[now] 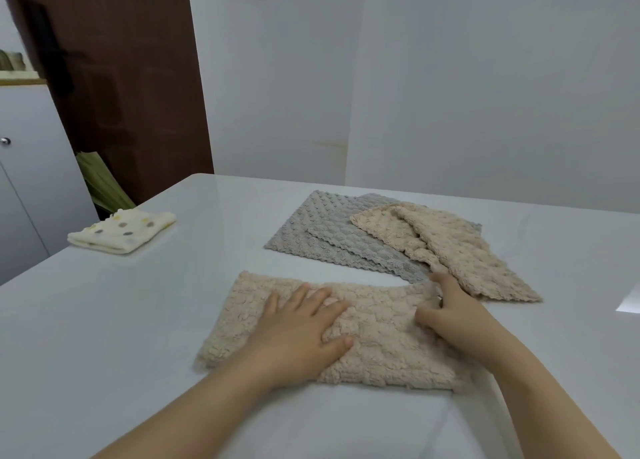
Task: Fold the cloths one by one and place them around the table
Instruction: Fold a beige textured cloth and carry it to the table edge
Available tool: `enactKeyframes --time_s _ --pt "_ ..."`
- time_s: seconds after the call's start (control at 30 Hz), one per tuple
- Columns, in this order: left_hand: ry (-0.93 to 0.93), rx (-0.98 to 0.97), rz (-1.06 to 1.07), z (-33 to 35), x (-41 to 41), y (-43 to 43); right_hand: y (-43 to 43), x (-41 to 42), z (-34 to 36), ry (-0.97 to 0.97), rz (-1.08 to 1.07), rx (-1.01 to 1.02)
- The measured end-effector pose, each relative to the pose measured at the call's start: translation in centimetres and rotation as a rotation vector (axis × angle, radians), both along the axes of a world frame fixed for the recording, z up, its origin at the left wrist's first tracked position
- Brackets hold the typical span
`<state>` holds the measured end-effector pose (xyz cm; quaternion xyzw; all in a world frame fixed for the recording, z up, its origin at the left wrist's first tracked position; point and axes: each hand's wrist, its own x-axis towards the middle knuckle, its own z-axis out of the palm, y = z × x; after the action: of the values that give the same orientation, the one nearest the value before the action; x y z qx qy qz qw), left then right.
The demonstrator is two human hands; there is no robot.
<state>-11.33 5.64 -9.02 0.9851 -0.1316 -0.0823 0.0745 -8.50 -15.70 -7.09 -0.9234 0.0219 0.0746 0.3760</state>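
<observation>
A beige fluffy cloth (377, 351) lies folded in a long strip on the white table (104, 320) in front of me. My left hand (304, 330) presses flat on its middle, fingers spread. My right hand (453, 316) grips the cloth's right end, fingers curled into the fabric. Behind it lie a grey textured cloth (322, 230) and a second grey cloth (367, 250) overlapping it. A second beige cloth (460, 247) lies crumpled on top of them at the right. A cream cloth with coloured dots (121, 231) sits folded near the table's left edge.
The table's far edge runs close to a white wall (485, 94). A brown door (114, 77) and a grey cabinet (31, 181) stand at the left beyond the table. Something green (100, 184) leans by the door.
</observation>
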Motion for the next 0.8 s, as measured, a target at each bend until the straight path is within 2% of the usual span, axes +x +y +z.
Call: enactKeyframes --time_s 0.17,0.3,0.37,0.6,0.8 --pt "-0.068 0.047 0.062 -1.0 0.4 -0.9 -0.1 -0.7 0.2 -0.039 0.071 0.085" --pt "-0.068 0.030 0.083 -1.0 0.9 -2.1 -0.8 0.1 -0.4 -0.240 -0.150 0.237" --pt "-0.068 0.012 0.080 -1.0 1.0 -2.8 -1.5 0.3 -0.6 -0.272 -0.214 0.274" --pt "-0.111 0.003 0.072 -1.4 0.8 -3.0 -2.5 0.0 0.1 -0.038 -0.091 0.238" --pt "-0.148 -0.074 0.062 -0.7 0.4 -1.6 -2.1 0.0 0.1 -0.070 -0.094 0.285"
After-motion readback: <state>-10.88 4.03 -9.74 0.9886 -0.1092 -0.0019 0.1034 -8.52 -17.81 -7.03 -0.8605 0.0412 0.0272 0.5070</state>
